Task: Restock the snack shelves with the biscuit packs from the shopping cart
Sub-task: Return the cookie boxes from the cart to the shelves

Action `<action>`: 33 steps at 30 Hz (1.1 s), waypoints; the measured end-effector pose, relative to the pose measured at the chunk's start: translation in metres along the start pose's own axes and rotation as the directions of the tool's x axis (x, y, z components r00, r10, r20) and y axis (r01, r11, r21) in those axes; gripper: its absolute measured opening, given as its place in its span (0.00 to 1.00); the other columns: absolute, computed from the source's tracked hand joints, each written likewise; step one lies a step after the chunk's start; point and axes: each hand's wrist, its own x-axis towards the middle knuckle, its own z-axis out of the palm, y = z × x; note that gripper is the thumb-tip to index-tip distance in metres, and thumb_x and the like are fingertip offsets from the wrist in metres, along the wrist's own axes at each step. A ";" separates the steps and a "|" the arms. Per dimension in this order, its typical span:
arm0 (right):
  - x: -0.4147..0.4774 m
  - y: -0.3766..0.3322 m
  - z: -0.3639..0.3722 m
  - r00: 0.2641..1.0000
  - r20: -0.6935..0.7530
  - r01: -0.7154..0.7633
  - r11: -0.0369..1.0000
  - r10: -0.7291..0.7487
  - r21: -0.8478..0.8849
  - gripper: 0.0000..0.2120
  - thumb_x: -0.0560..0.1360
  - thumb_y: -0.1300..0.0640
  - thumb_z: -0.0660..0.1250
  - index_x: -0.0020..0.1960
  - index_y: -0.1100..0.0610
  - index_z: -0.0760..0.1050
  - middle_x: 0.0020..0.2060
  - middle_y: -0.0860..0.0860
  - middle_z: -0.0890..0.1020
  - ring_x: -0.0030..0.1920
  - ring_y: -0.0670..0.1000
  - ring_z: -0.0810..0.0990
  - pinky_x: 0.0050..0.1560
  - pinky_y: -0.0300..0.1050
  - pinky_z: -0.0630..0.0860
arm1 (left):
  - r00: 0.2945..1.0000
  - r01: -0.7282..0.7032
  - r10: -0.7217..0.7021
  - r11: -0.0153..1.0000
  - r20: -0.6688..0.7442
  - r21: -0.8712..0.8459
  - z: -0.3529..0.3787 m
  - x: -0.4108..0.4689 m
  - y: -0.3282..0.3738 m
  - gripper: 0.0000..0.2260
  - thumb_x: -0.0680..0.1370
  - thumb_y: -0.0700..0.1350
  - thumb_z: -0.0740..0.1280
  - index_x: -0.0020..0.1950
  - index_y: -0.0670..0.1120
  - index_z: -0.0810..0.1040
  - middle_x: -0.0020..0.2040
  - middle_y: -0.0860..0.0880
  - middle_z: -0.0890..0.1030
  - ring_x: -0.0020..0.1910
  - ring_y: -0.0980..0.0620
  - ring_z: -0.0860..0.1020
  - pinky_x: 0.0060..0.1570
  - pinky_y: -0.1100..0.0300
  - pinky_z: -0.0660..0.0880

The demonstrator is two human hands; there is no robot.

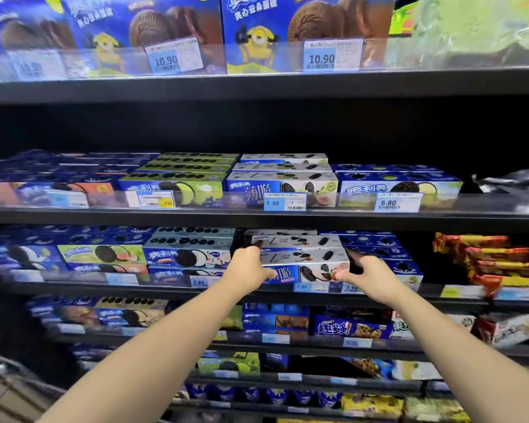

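One grey-and-white biscuit pack (304, 258) is held at the front of its row, directly above the lower 7.50 price tag (310, 287) on the lip of the shelf (165, 290). The left hand (251, 268) is wrapped round the pack's left end, up and to the left of the tag, with the thumb laid on the front face. The right hand (367, 273) is clasped on the right end, up and to the right of the tag, thumb likewise on the front. A like pack (297, 240) is seen just behind and above, further back from the tag.

This pack is judged to be nearly placed: it is in its row, squared to the front, and has only to be let go. Whether it rests fully on the shelf cannot be told, as its base is hidden behind the lip.

Left of the tag and right of it, the neighbouring rows appear well filled; a dark gap is seen further right of the tag, before the red-and-yellow packs (501, 270). Far down and left of the tag, only a corner of the shopping cart (3, 389) is shown, and its contents are hidden, so the number of packs left cannot be told.
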 end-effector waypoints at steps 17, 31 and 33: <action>0.024 -0.003 0.011 0.993 -0.044 -0.107 0.994 0.107 -0.015 0.33 0.78 0.46 0.70 0.79 0.45 0.61 0.67 0.56 0.78 0.67 0.60 0.74 0.62 0.51 0.74 | 0.995 -0.081 0.077 0.995 0.062 0.063 -0.001 0.023 0.005 0.31 0.83 0.51 0.65 0.82 0.48 0.55 0.80 0.42 0.60 0.77 0.42 0.62 0.73 0.55 0.63; 0.051 -0.023 0.019 0.988 0.099 -0.085 0.956 0.117 -0.279 0.31 0.79 0.44 0.67 0.78 0.39 0.58 0.80 0.53 0.58 0.80 0.60 0.50 0.78 0.58 0.49 | 0.978 -0.178 0.209 0.836 -0.001 0.519 0.012 0.020 -0.001 0.31 0.83 0.51 0.59 0.82 0.48 0.50 0.81 0.45 0.52 0.80 0.41 0.49 0.78 0.42 0.42; 0.047 -0.019 0.022 0.990 0.076 -0.095 0.959 0.119 -0.266 0.29 0.79 0.45 0.67 0.77 0.40 0.61 0.79 0.53 0.60 0.80 0.58 0.51 0.78 0.56 0.48 | 0.974 -0.179 0.225 0.838 -0.028 0.516 0.014 0.017 -0.001 0.31 0.83 0.52 0.59 0.82 0.49 0.47 0.82 0.45 0.50 0.80 0.40 0.48 0.78 0.41 0.42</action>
